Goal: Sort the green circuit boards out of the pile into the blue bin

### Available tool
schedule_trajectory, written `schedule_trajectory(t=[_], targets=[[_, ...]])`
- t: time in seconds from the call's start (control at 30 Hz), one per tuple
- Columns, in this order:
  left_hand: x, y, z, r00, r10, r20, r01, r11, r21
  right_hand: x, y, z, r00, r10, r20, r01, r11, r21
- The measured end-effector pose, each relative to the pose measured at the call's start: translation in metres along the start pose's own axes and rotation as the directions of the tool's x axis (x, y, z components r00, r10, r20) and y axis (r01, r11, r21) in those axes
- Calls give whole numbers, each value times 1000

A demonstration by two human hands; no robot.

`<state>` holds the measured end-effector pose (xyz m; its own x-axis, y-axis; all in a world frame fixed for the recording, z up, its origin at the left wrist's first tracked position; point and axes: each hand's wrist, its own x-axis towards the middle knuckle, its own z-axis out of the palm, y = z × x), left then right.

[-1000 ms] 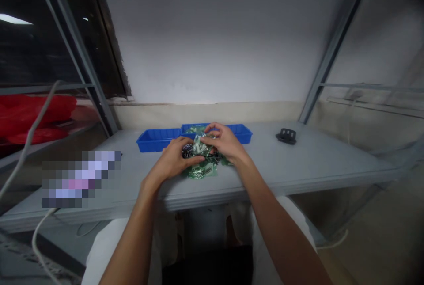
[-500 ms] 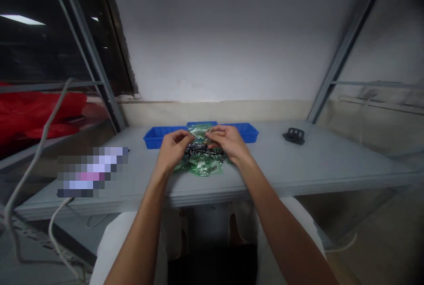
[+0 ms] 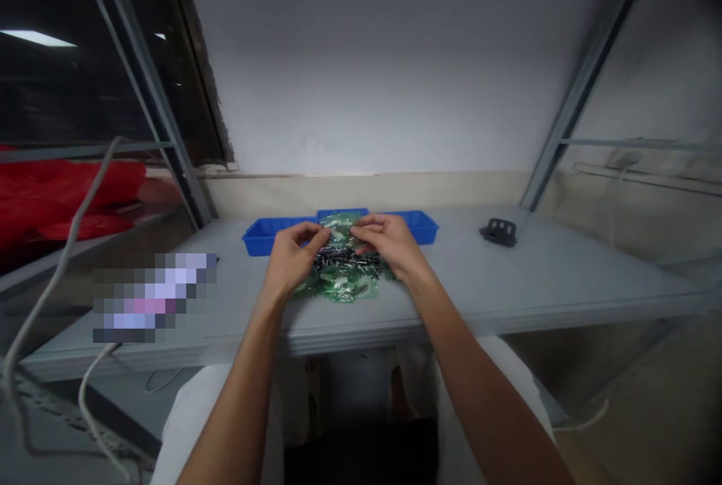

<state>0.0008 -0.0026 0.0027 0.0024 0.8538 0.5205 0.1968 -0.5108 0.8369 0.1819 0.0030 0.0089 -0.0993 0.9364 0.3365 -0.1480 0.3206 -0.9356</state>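
Between my hands a small clear-green plastic bag [image 3: 341,226] is held up, with dark slim pieces showing inside. My left hand [image 3: 295,250] pinches its left edge between thumb and forefinger. On the opposite edge, my right hand [image 3: 389,240] is closed in a pinch too. Beneath the bag lies a pile of dark and silvery screws [image 3: 350,262], partly covered by my hands. More green plastic bags [image 3: 347,286] with white labels lie just in front of the pile, nearer to me.
Behind my hands stand a left blue bin [image 3: 260,235], a middle blue bin [image 3: 341,212] and a right blue bin [image 3: 420,227]. A black plastic part [image 3: 499,231] lies to the right on the grey table [image 3: 541,274]. At left are a blurred-out device [image 3: 158,297] and a white cable [image 3: 68,252].
The view has shifted slightly. Both hands keep their pinch on the bag, which has barely moved.
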Motion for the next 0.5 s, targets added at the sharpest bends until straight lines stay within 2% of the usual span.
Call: schedule_trajectory(t=[0.17,0.27,0.33,0.4,0.5], targets=[[1,-5,-2,1000,24,9,-25,999,24,2,1,-6,1000,0,29,1,999,-43],[0,-3,-2,999,52,16,-52,998,18,4,3,-11,992,-125,26,127,984,-128],[-1,-1,-2,997,81,16,-81,997,0,4,4,-13,970,-242,36,244,952,-186],[-2,1,-2,995,96,12,-96,995,-19,3,5,-13,951,-307,37,307,928,-210],[-3,3,-2,998,58,12,-58,998,-12,3,6,-11,971,-240,4,235,949,-209]])
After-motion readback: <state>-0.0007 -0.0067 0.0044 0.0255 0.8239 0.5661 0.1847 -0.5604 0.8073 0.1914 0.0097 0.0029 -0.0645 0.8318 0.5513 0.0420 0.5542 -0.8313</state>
